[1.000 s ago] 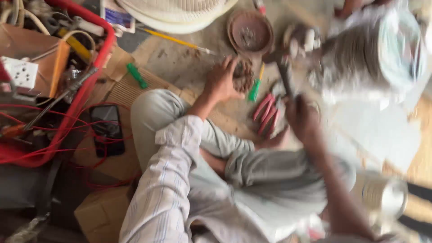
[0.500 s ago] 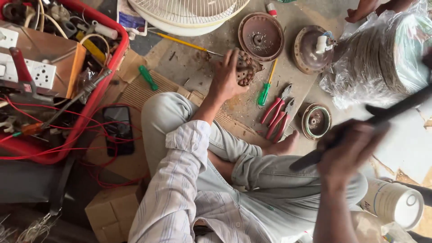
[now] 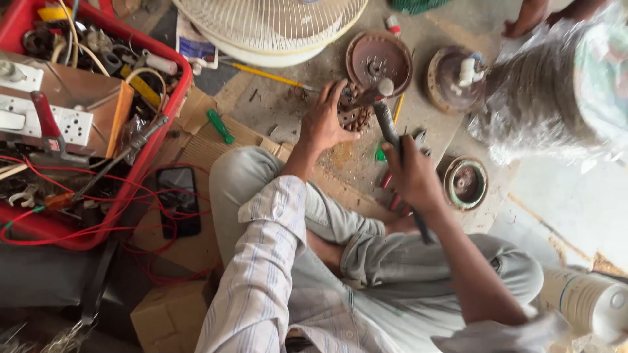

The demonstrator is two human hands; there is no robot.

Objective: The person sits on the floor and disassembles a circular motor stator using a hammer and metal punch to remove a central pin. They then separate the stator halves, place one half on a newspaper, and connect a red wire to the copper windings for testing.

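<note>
The left hand (image 3: pixel 325 124) holds a round, rusty motor part (image 3: pixel 355 112) down on the floor, its fingers wrapped around the part's edge. The part sits just below a rusty round cover (image 3: pixel 379 59) and near the white fan cage (image 3: pixel 268 26). The right hand (image 3: pixel 412 176) has its fingers closed tight around a hammer (image 3: pixel 387 124), and the hammer's head rests right at the motor part. The part looks heavy, hard and rough, not slippery. It seems best held by its outer rim, with fingers kept away from the hammer's head. A green screwdriver (image 3: pixel 220 125) lies to the left of the part.
</note>
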